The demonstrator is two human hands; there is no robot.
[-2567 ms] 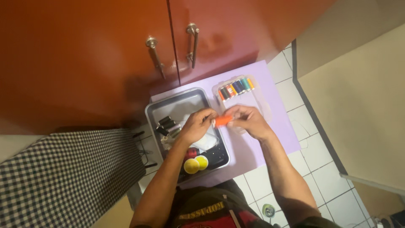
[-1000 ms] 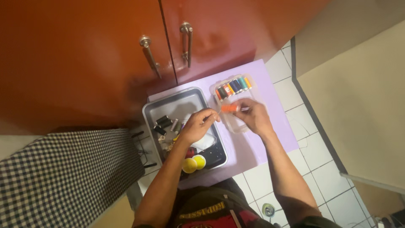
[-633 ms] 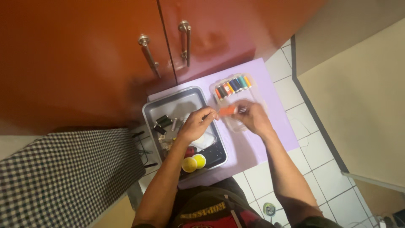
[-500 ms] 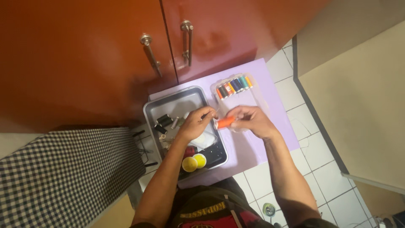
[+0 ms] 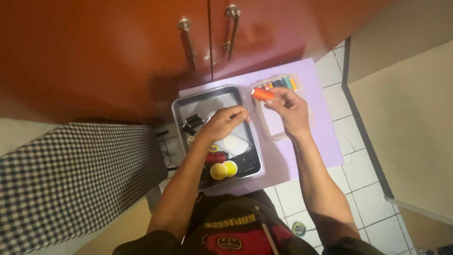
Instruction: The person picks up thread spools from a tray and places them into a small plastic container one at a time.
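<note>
My right hand (image 5: 290,108) holds a small orange cylinder (image 5: 262,94) by its end, over the near-left corner of a clear plastic box (image 5: 276,127). A row of coloured cylinders (image 5: 278,83) fills the box's far end. My left hand (image 5: 226,120) hovers over a metal tray (image 5: 207,98) with its fingers curled down; whether it holds anything is hidden. In the tray lie black clips (image 5: 191,123), a white piece (image 5: 233,144) and two yellow round pieces (image 5: 223,169). The hands are a little apart.
Tray and box lie on a purple mat (image 5: 325,137) on a white tiled floor (image 5: 363,198). Red-brown cabinet doors with metal handles (image 5: 231,23) stand just beyond. A black-and-white checked cloth (image 5: 71,174) lies to the left. A beige wall edge (image 5: 377,156) runs on the right.
Both hands were on the orange cylinder half a second ago. The left hand has come off it and sits over the tray; the right hand has carried it up toward the row.
</note>
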